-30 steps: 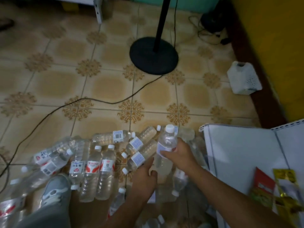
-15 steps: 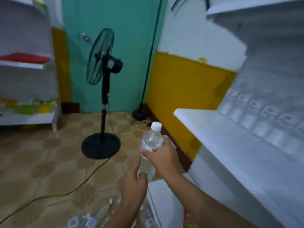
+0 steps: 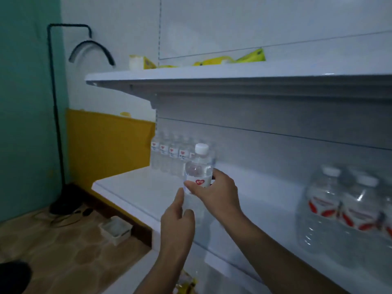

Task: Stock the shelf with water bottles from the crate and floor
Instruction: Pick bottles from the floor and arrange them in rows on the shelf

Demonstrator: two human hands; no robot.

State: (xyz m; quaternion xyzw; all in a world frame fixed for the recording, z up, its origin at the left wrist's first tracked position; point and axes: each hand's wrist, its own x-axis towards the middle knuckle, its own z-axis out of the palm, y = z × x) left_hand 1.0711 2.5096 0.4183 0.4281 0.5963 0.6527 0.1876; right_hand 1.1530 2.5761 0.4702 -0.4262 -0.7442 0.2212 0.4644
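- A teal wall (image 3: 25, 102) fills the left edge, with a thin black pole (image 3: 55, 115) running up it; below lies a patterned tan tile floor (image 3: 70, 257) with a small white box (image 3: 115, 230) on it.
- A mustard-yellow panel (image 3: 106, 141) covers the lower part of the white wall beside the shelving.
- The white shelf (image 3: 135, 187) is flat, smooth and matte; a row of small bottles (image 3: 169, 155) with red-and-white labels stands at its back, blurred in the dim light.
- The left hand (image 3: 178, 219) is raised below the water bottle (image 3: 199, 166), thumb up and fingers loosely curled; it seems to hold nothing.
- The water bottle is clear ribbed plastic with a white cap and a red heart label, upright just above the shelf.
- The right hand (image 3: 214, 192) grips the bottle round its label, thumb in front.
- Above, an upper shelf (image 3: 212, 74) carries yellow packets (image 3: 233, 59).
- At far right, large clear bottles (image 3: 339, 213) with red labels stand on the shelf.
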